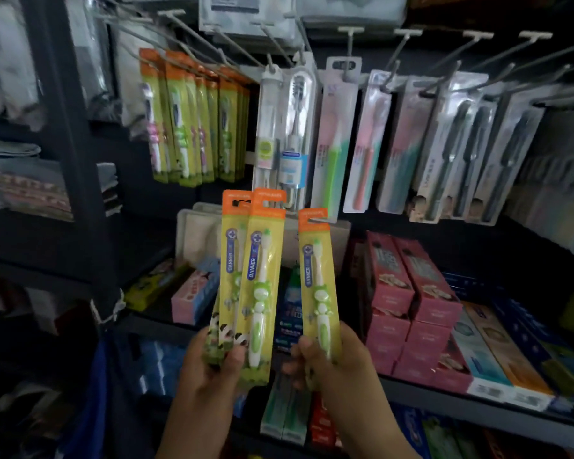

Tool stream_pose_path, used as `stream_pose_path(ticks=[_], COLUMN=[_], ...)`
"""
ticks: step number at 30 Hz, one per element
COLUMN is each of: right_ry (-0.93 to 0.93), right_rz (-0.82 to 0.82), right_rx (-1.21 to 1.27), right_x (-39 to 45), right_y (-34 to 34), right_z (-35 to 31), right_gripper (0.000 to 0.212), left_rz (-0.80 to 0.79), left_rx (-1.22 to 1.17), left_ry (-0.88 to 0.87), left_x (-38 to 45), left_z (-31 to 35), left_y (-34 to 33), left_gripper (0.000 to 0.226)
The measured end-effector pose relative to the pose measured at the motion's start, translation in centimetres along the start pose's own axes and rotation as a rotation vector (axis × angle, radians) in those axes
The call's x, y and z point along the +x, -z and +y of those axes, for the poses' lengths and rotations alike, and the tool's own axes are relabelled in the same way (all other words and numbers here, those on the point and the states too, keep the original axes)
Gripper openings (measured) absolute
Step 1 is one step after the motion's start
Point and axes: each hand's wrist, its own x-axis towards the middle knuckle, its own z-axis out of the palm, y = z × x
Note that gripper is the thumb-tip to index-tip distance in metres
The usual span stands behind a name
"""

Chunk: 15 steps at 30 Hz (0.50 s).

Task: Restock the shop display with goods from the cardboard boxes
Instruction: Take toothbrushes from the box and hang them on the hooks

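Head view: toothbrush pack [318, 279] between right fingers [300, 351]

2 hands show: the left hand [209, 366] holds a fan of at least 2 yellow toothbrush packs [260, 286], with more edges behind I cannot count; the right hand [332, 362] holds 1 pack [318, 283]. Far left, about 5 matching packs [193, 117] hang from the hooks.

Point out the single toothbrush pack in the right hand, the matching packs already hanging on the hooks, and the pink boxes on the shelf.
single toothbrush pack [318, 283], head view, on the yellow card
matching packs [193, 127], head view, middle of the hanging row
pink boxes [411, 293], head view, on the top boxes
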Motion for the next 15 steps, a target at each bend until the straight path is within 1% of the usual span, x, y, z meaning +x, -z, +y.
stream_pose_path(ticks=[2,3,6,8,9,11,14,15], right_ry=[0.004,0.003,-0.009,-0.006,-0.010,-0.022,-0.043,-0.054], right_rz=[-0.004,0.000,0.003,0.011,0.003,-0.010,-0.023,-0.026], right_rx=[0.022,0.025,0.014,0.021,0.036,0.055,0.101,0.115], right_x=[1.0,1.4,2.8,3.5,3.8,4.2,4.5,4.7], right_y=[-0.9,-1.4,-2.8,-3.6,-3.9,-4.4,-4.8,-5.0], right_z=[-0.3,-0.5,-0.5,-0.6,-0.6,-0.8,-1.1,-1.3], right_gripper=[0.008,0.008,0.009,0.007,0.006,0.006,0.013,0.016], left_rz=[-0.019,0.004,0.026,0.023,0.046,0.051,0.048,0.047], left_rx=[-0.017,0.009,-0.017,-0.016,-0.029,-0.040,-0.038,-0.044], left_ry=[-0.028,-0.042,-0.037,-0.031,-0.039,-0.020,-0.024,-0.030], left_x=[1.4,1.7,3.8,4.8,5.2,6.0,6.6,6.7], left_z=[0.4,1.1,1.2,1.4,1.6,1.6,1.8,2.2], left_y=[0.9,1.3,2.8,3.3,3.6,4.0,4.4,4.5], left_gripper=[0.033,0.031,0.031,0.039,0.037,0.019,0.023,0.031])
